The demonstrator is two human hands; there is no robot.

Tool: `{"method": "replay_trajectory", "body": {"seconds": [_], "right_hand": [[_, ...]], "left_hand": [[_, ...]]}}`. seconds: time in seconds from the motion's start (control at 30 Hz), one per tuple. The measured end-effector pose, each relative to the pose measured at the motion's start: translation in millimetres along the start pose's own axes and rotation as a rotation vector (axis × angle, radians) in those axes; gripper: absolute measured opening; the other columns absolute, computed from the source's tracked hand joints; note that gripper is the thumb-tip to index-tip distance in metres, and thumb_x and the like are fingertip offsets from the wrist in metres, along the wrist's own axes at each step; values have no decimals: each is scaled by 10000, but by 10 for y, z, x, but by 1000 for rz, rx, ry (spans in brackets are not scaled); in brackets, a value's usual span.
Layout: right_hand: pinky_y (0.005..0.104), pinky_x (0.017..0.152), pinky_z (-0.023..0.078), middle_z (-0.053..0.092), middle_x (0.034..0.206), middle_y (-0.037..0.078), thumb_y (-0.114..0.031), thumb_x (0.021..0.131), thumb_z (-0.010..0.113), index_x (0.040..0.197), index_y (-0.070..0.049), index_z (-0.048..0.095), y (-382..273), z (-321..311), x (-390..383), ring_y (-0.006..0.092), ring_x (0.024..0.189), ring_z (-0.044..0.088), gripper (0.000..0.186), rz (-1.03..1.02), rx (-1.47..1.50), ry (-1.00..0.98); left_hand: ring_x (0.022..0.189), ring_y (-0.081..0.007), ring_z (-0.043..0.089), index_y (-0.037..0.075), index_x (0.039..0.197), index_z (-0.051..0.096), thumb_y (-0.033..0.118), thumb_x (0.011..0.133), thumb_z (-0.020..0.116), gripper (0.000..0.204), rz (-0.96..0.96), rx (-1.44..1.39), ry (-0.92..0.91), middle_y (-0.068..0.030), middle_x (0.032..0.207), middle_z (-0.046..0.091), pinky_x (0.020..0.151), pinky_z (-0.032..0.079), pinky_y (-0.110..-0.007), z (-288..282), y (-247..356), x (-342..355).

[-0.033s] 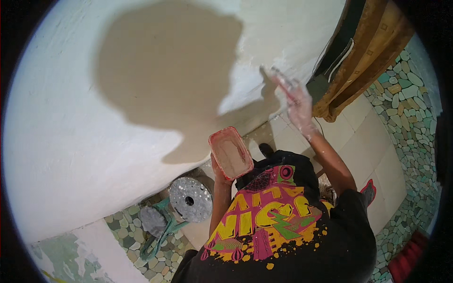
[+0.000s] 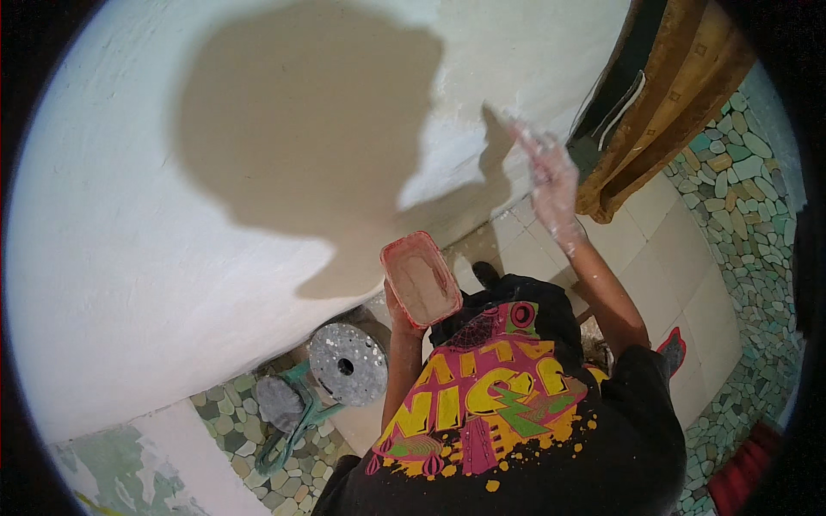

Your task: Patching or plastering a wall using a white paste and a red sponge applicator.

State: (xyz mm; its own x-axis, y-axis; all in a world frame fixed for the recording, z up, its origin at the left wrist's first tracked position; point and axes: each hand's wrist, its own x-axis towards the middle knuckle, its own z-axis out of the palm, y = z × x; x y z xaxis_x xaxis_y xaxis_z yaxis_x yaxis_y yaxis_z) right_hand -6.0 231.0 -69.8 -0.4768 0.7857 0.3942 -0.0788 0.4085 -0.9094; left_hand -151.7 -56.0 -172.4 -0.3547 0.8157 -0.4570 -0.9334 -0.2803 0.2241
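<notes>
My left hand [image 2: 403, 311] grips a red rectangular tub [image 2: 422, 279] from its left side and below, holding it tilted in front of my body. Beige-grey paste coats its inside, and a dark reddish streak runs along the right inner wall. Raised to the right of the tub, my right hand [image 2: 552, 185] is smeared with white paste. Its fingers point toward the white wall [image 2: 129, 258]; they are blurred, so whether anything is between them cannot be made out. A shadow of the hand falls on the wall close to the fingertips.
A paste-spattered grey round disc with a centre hole [image 2: 348, 365] stands at lower left, beside a green frame-like object [image 2: 297, 413]. A brown curtain [image 2: 662, 103] hangs at right next to a dark opening. Pale tiles [image 2: 680, 267] and green pebble flooring [image 2: 748, 198] surround me.
My right hand has shifted slightly right, its fingertips drawing back from the wall's pale patch. My left hand and the tub have stayed in place.
</notes>
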Motion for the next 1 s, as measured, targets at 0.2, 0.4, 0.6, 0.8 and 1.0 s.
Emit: {"method": "replay_trajectory", "body": {"seconds": [0.2, 0.4, 0.6, 0.8, 1.0], "right_hand": [[273, 1051, 410, 615, 1332, 130, 3, 969, 539, 1356, 24, 549, -662, 45, 530, 158, 1231, 557, 388, -66, 21, 222], [235, 955, 472, 627, 1262, 111, 117, 855, 573, 1310, -19, 620, -737, 505, 288, 152, 1124, 600, 477, -33, 41, 334], [349, 934, 511, 672, 1163, 168, 74, 772, 650, 1227, -48, 669, -732, 774, 142, 326, 1077, 650, 471, -344, -31, 165], [415, 977, 496, 664, 1204, 133, -29, 742, 705, 1236, -88, 671, -880, 377, 308, 338, 1139, 623, 498, -477, -301, -11], [449, 1075, 439, 602, 1308, 100, -130, 726, 672, 1279, -135, 638, -901, 197, 777, 303, 1263, 546, 554, -869, -846, -95]], "left_hand": [[1111, -400, 620, 105, 1396, 497, 627, 896, 545, 724, -7, 18, -19, -162, 1289, 613, 911, 530, -573, 0, -52, -119], [1104, -409, 623, 87, 1396, 494, 615, 910, 522, 718, 24, -69, 30, -177, 1282, 614, 895, 544, -566, 162, -173, -320], [1126, -382, 618, 101, 1391, 502, 593, 935, 497, 671, 46, -17, -7, -157, 1279, 620, 907, 539, -563, 8, -22, -252], [1135, -362, 620, 110, 1394, 501, 570, 948, 495, 640, 58, -6, -3, -141, 1290, 616, 920, 531, -573, 45, 58, -178], [1152, -369, 610, 125, 1410, 487, 569, 937, 520, 651, 34, -91, -13, -135, 1321, 601, 930, 522, -588, 58, 58, -68]]}}
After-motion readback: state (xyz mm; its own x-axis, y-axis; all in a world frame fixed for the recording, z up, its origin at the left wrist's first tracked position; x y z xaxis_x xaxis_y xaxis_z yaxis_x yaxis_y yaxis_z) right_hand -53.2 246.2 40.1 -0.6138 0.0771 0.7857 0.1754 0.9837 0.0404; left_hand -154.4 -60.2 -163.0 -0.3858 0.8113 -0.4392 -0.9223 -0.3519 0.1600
